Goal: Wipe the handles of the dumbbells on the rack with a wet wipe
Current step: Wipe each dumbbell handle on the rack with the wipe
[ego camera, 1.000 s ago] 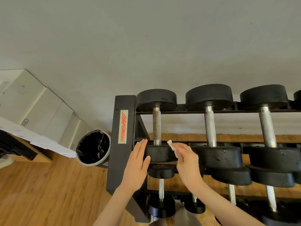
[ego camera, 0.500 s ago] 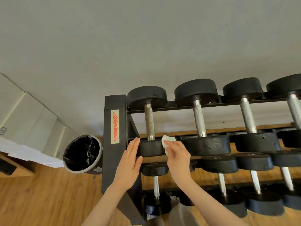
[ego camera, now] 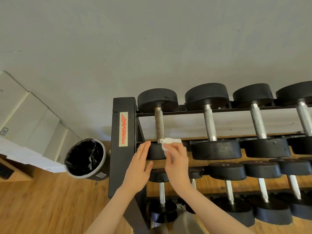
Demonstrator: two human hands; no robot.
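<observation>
Head view: a white wet wipe [ego camera: 170, 143] is pinched in the right hand [ego camera: 177, 159], now raised to the base of the leftmost dumbbell's handle [ego camera: 159, 126] on the top rail of the rack [ego camera: 124, 132]. The left hand [ego camera: 139, 166], fingers straight and together, is kept flat against that dumbbell's near weight [ego camera: 156, 151], as before. A lined bin [ego camera: 85, 159] is seen left.

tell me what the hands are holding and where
The right hand pinches the wipe by its lower edge. The left hand holds nothing, flat against the dumbbell.
</observation>
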